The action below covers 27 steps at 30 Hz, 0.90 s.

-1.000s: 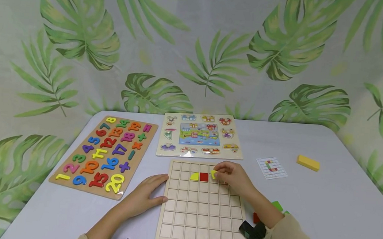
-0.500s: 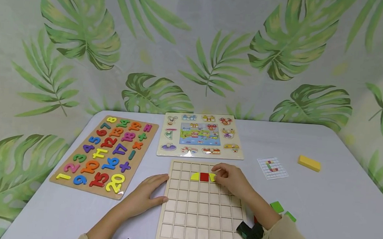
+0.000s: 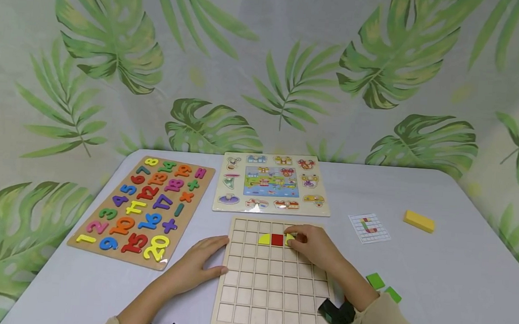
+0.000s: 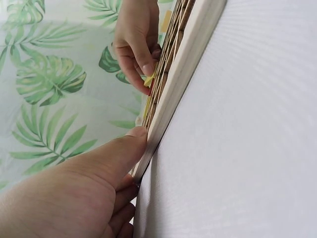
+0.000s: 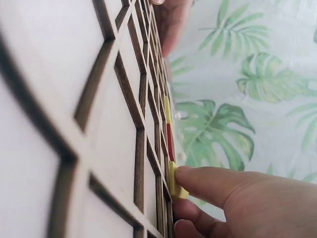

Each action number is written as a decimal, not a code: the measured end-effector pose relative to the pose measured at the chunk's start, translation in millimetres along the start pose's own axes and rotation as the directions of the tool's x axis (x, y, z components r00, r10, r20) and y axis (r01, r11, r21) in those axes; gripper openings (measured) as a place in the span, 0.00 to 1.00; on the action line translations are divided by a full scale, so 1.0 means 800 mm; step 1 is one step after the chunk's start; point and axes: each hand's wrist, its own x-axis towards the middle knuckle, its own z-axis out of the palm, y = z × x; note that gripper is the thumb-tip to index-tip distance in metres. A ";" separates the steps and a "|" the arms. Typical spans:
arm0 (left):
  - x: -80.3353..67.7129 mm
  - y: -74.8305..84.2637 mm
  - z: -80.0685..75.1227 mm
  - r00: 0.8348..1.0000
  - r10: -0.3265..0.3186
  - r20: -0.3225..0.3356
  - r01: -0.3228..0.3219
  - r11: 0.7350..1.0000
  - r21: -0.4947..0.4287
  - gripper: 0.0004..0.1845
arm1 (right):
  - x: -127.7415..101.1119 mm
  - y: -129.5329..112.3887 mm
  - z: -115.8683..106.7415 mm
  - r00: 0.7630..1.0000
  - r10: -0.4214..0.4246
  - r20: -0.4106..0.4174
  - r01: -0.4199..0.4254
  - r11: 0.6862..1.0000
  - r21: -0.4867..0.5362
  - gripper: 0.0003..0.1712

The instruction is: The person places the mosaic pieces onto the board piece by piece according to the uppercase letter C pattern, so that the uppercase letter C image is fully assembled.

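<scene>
My right hand [image 3: 319, 246] pinches a yellow quarter-round tile [image 5: 174, 186] between thumb and fingers. It holds the tile at a cell of the wooden grid board [image 3: 253, 296], just right of a red square tile [image 3: 277, 240]. Another yellow tile [image 3: 264, 239] with a rounded corner sits left of the red one. Fingers partly cover the pinched tile in the head view; in the right wrist view it looks tilted in its cell. My left hand [image 3: 197, 266] rests with extended fingers against the board's left edge, its thumb [image 4: 126, 148] touching the rim.
Green tiles [image 3: 374, 280] lie by my right forearm. Farther right are a pattern card [image 3: 369, 228] and a yellow block [image 3: 418, 221]. A picture puzzle board [image 3: 271, 207] stands behind the grid, and a number puzzle board [image 3: 145, 209] lies to the left.
My right hand has brought the yellow tile slightly left and down, to the cell beside the red tile. The left hand stays in place.
</scene>
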 end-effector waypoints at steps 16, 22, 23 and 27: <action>0.000 -0.001 0.001 1.000 0.008 0.001 -0.008 1.000 -0.012 0.36 | -0.006 -0.002 -0.005 0.999 0.004 0.041 -0.007 0.996 0.090 0.17; 0.000 -0.002 0.002 1.000 0.011 0.001 -0.011 1.000 -0.011 0.36 | -0.026 -0.022 -0.045 1.000 0.017 0.002 -0.017 0.987 0.159 0.21; 0.000 -0.002 0.002 1.000 0.010 -0.001 -0.010 1.000 -0.011 0.36 | -0.032 -0.024 -0.054 1.000 -0.001 -0.013 0.002 0.988 0.154 0.21; 0.000 -0.003 0.002 1.000 0.012 -0.005 -0.012 1.000 -0.017 0.36 | -0.065 -0.020 -0.090 0.997 -0.035 -0.068 0.041 0.995 0.092 0.23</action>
